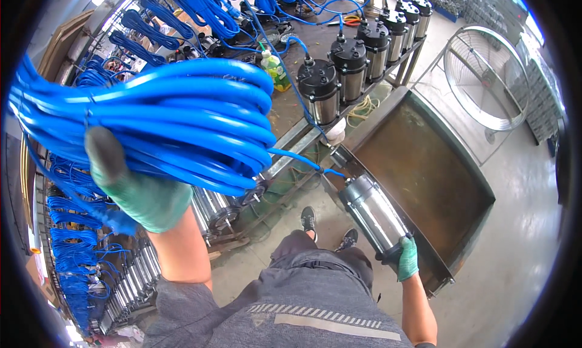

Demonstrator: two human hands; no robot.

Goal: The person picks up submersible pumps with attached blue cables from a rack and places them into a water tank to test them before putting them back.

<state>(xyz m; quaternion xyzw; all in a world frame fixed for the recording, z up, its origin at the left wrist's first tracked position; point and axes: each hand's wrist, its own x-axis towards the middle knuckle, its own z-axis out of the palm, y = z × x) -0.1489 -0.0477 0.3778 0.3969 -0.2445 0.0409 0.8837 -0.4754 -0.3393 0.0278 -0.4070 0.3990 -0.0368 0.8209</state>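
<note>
My left hand (142,193), in a green glove with a dark thumb, grips a thick coil of blue cable (188,121) raised close to the camera. From the coil one strand runs right to the top of a shiny metal pump cylinder (377,213) with black end caps. My right hand (408,258), also in a green glove, is closed on the cylinder's lower black end. The cylinder lies tilted along the near edge of a metal tank (470,230) with a brownish inside.
Several upright metal pumps with black tops (350,66) line the workbench edge (297,133). A green bottle (274,71) stands behind them. Blue cable coils (73,245) and metal cylinders (130,281) crowd the left. A large round fan (485,78) stands beyond the tank.
</note>
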